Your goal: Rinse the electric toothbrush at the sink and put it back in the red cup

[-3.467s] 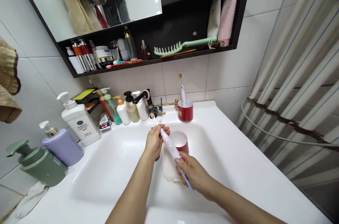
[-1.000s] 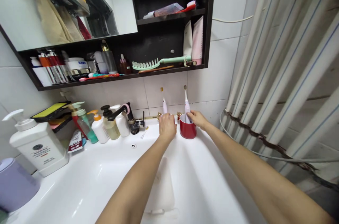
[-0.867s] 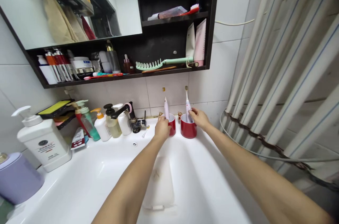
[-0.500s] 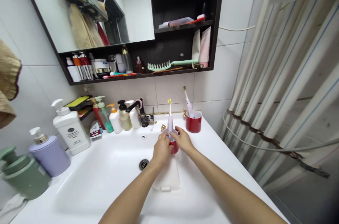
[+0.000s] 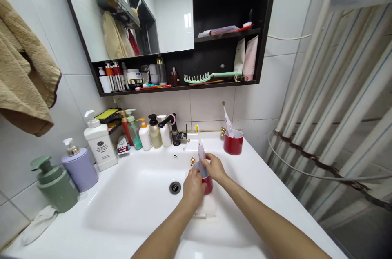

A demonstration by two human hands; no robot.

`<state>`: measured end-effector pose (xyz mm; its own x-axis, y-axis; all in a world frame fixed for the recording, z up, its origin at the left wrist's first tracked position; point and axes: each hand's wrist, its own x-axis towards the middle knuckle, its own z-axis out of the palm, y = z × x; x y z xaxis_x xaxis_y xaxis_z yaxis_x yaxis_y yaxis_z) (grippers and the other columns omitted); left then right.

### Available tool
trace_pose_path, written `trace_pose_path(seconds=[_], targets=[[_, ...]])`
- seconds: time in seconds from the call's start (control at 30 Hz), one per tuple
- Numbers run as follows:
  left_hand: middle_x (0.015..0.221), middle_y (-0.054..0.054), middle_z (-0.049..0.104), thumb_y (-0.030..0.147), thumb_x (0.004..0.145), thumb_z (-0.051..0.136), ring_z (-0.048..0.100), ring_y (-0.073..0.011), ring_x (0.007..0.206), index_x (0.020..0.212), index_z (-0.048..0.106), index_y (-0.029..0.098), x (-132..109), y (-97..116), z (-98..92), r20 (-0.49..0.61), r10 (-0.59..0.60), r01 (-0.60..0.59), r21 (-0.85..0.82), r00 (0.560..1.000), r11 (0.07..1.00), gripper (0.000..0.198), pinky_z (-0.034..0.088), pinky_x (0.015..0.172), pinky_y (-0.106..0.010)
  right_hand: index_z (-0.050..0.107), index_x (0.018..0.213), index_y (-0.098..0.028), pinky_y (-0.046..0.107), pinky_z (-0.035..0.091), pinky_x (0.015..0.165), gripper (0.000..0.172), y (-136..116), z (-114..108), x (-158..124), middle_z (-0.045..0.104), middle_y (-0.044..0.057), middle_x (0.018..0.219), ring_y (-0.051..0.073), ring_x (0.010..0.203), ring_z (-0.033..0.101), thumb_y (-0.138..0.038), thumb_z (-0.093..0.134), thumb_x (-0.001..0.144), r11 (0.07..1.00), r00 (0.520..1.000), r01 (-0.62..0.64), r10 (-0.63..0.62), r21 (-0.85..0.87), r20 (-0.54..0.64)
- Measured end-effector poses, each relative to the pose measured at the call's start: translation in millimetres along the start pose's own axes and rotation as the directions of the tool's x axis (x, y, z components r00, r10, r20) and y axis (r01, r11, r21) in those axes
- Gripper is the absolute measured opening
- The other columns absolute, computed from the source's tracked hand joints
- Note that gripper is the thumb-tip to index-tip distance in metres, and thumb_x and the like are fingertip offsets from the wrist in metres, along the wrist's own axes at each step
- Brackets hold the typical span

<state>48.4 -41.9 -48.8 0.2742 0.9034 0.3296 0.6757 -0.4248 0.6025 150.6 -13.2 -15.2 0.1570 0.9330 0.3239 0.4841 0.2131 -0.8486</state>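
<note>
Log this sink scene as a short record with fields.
Left hand: grips the red cup at the sink
Right hand: on the toothbrush standing in that cup
Back: second cup holding another brush, by the wall
Left side: pump bottles
Above: shelf with comb

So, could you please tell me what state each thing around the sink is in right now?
left hand: closed around the red cup, held upright over the sink.
right hand: gripping the toothbrush, which stands upright in that cup.
second red cup: upright on the rim, a second toothbrush leaning in it.
faucet: no water seen running.
towel: hanging on the wall.
</note>
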Motion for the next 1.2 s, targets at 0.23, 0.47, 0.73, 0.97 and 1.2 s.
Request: trace_pose_path(seconds=[0.23,0.47,0.73,0.97,1.2], targets=[[0.089,-0.008,0.053,0.02,0.065,0.043,0.045,-0.0173,0.088,0.08,0.051,0.016,14,4,-18.1,-0.279,-0.09,-0.043,-0.437,0.956,0.898,0.018,0.031,0.081,-0.034,0.04,0.091,-0.017,0.024,0.039,0.065,0.027,-50,-34,-10,0.053,0.005,0.083,0.013,0.072,0.049,-0.034,0.033,0.071,0.979,0.989,0.127,-0.113,0.162,-0.094],[0.066,-0.006,0.058,0.034,0.067,0.043,0.055,-0.0139,0.062,0.075,0.05,0.012,28,20,-38.2,0.139,-0.303,0.171,-0.982,0.943,0.084,0.024,0.041,0.064,-0.03,0.043,0.069,-0.015,0.019,0.035,0.041,0.03,-44,-17,-68,0.046,-0.002,0.054,0.006,0.042,0.041,-0.044,0.034,0.07,0.762,0.86,-0.421,0.162,0.493,0.484],[0.054,-0.003,0.055,0.018,0.065,0.046,0.055,-0.0108,0.051,0.061,0.047,0.012,33,-8,-35.1,0.238,-0.492,0.223,-0.971,0.837,-0.09,0.007,0.042,0.057,-0.024,0.039,0.075,-0.019,0.017,0.032,0.036,0.022,-25,-4,-73,0.042,-0.004,0.061,0.003,0.039,0.039,-0.04,0.038,0.069,0.761,0.723,-0.561,0.256,0.327,0.642],[0.052,-0.003,0.054,0.016,0.068,0.042,0.054,-0.0101,0.049,0.06,0.046,0.012,37,-6,-32.1,0.225,-0.553,0.219,-0.973,0.802,-0.078,0.01,0.042,0.054,-0.023,0.039,0.08,-0.02,0.017,0.031,0.034,0.018,-22,-2,-72,0.04,-0.004,0.06,0.005,0.04,0.038,-0.035,0.033,0.071,0.866,0.764,-0.455,0.26,0.209,0.59],[0.049,0.0,0.05,0.015,0.067,0.041,0.051,-0.0086,0.046,0.058,0.045,0.012,37,-6,-31.6,0.202,-0.57,0.181,-0.979,0.796,-0.095,0.01,0.041,0.053,-0.022,0.038,0.085,-0.02,0.017,0.03,0.034,0.021,-25,0,-75,0.04,-0.003,0.062,0.005,0.04,0.039,-0.035,0.033,0.07,0.857,0.754,-0.479,0.292,0.189,0.589]])
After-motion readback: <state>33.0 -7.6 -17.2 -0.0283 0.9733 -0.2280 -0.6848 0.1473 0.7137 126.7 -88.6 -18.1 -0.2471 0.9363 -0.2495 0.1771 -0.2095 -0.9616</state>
